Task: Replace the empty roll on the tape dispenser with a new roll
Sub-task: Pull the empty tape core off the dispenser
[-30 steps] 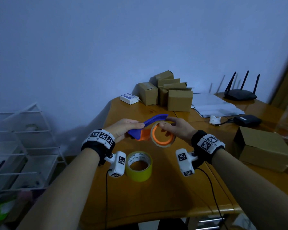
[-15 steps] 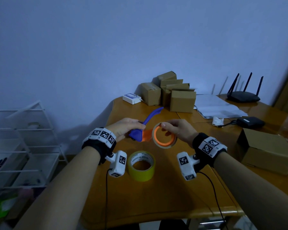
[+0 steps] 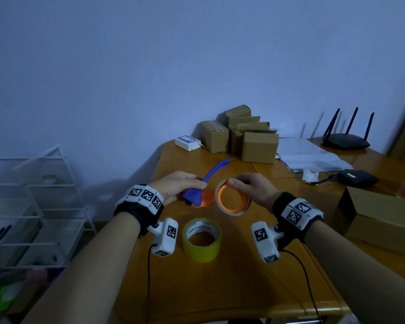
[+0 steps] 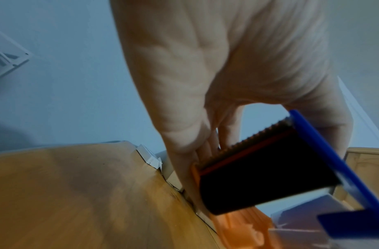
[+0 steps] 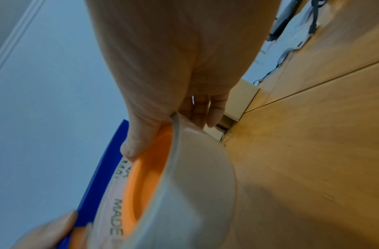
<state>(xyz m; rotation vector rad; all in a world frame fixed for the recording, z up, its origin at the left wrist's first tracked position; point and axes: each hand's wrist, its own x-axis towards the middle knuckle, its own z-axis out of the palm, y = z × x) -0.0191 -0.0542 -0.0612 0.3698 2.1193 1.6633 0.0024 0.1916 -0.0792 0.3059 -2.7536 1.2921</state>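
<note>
My left hand (image 3: 180, 185) grips a blue tape dispenser (image 3: 197, 197) by its head, above the wooden table (image 3: 220, 288); the handle points up and away. In the left wrist view the dispenser (image 4: 269, 176) shows its black toothed blade end. My right hand (image 3: 248, 185) pinches the empty roll (image 3: 232, 199), a pale cardboard core around an orange hub, just right of the dispenser. In the right wrist view the thumb lies inside the hub (image 5: 145, 176) and the fingers outside the core (image 5: 194, 185). Whether the hub is still on the dispenser I cannot tell. A full yellow roll (image 3: 201, 239) lies flat on the table below both hands.
Several small cardboard boxes (image 3: 243, 136) and a white device (image 3: 187, 142) stand at the back. Papers (image 3: 309, 157), a router (image 3: 346, 143) and a black adapter (image 3: 358, 178) lie at the right rear. A bigger box (image 3: 379, 220) sits right. A white rack (image 3: 33, 206) stands left of the table.
The dispenser's handle has swung from lying over the empty roll to pointing up and away. The roll in my right hand now sits clear of the handle.
</note>
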